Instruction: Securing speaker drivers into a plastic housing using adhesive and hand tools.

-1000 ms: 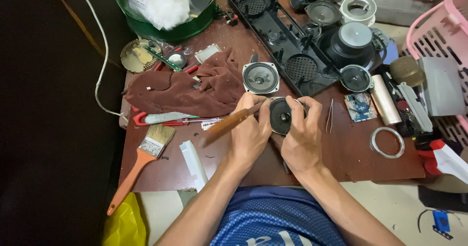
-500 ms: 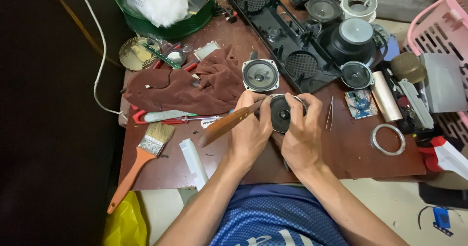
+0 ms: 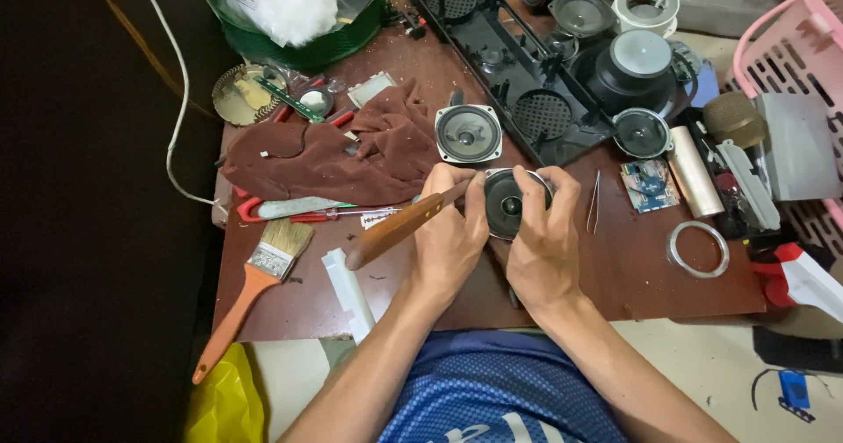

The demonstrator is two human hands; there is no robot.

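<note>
At the near middle of the brown table [image 3: 685, 289], both hands close around a small round speaker [image 3: 507, 202], held dark back toward the camera just above the tabletop. The left hand [image 3: 450, 237] is curled almost to a fist — its thumb presses the speaker's left rim, and its folded fingers also clamp a wooden-handled tool [image 3: 397, 230], whose handle sticks out down and to the left while its working end meets the speaker's edge. The right hand [image 3: 544, 241] cups the speaker from the other side, fingers bent over the upper right rim, thumb hidden behind.

Just above the hands lies a second speaker [image 3: 468, 133] in a square frame, cone up. To its left a crumpled brown cloth [image 3: 338, 153] is spread, with red-handled cutters [image 3: 285, 208] along its lower edge. Near the table's left front corner rests a paintbrush [image 3: 255, 298] with an orange handle, and a white plastic strip [image 3: 349, 292] beside it. Right of the hands lie tweezers [image 3: 594, 204], a small blue circuit board [image 3: 650, 185] and a metal ring [image 3: 697, 250]. A long black plastic housing [image 3: 518, 65] runs diagonally across the far side — a green basket [image 3: 303, 52] sits at the far left.
</note>
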